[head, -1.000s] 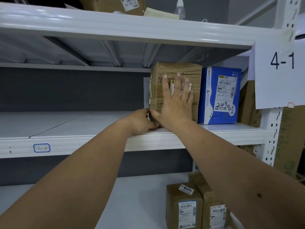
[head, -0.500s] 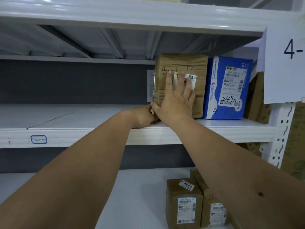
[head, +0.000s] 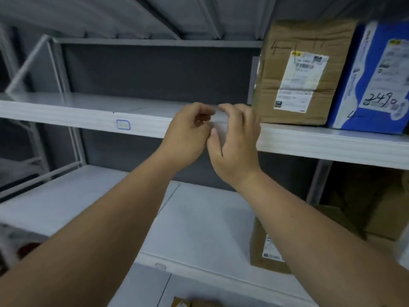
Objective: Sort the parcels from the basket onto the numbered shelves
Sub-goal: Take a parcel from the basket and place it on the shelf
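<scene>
A brown cardboard parcel (head: 301,72) with a white label stands upright on the white middle shelf (head: 88,116), right beside a blue parcel (head: 376,78) marked 2490. My left hand (head: 188,134) and my right hand (head: 236,140) hang side by side in front of the shelf's edge, left of the brown parcel and apart from it. Both hands have loosely curled fingers and hold nothing.
A small blue-outlined tag (head: 123,124) sits on the shelf's front edge. On the lower shelf (head: 199,220) a brown box (head: 263,247) stands at the right, partly behind my right forearm. More cardboard (head: 380,209) lies at the far right. Another parcel's top (head: 188,303) peeks in at the bottom.
Both hands have let go of the brown parcel and drawn back to the shelf's front edge. The view has swung left and down, so the parcels now sit at the upper right.
</scene>
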